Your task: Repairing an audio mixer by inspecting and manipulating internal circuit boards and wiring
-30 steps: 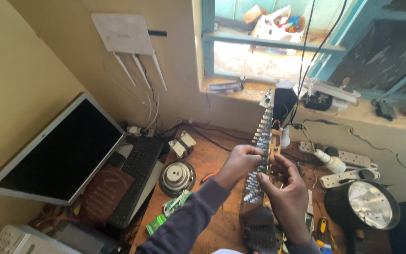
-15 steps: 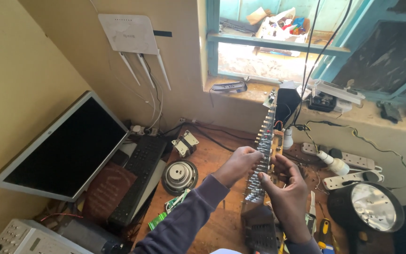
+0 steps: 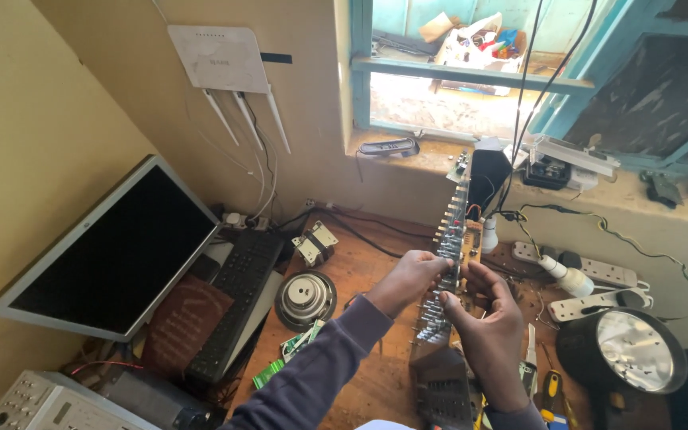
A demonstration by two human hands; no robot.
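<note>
A cluttered wooden workbench point(image 3: 360, 279) sits under a blue-framed window point(image 3: 471, 76), with a white router point(image 3: 220, 57) fixed on the yellow wall up and to the left of the hands. Far left of the hands a dark monitor point(image 3: 117, 251) leans against the wall, a black keyboard point(image 3: 236, 299) beside it, then a round loose speaker point(image 3: 304, 299) just left of the sleeved forearm.

The left hand point(image 3: 412, 279) pinches the edge of a long narrow circuit board point(image 3: 449, 255) about midway along, fingers closed on the row of metal knob shafts. The right hand point(image 3: 491, 334) grips the same board lower down from the other side, fingers curled tight round it. The board stands tilted up and away from the person, its far end near the window sill, its near end at a dark casing point(image 3: 443, 390) below the hands.

This looks like a board being inspected or worked free of its casing. Any further handling calls for a steady two-sided hold, since the shafts and the thin wires at the far end could snag.

Right of the hands lie white power strips point(image 3: 599, 275) and a round lamp point(image 3: 635, 350).
</note>
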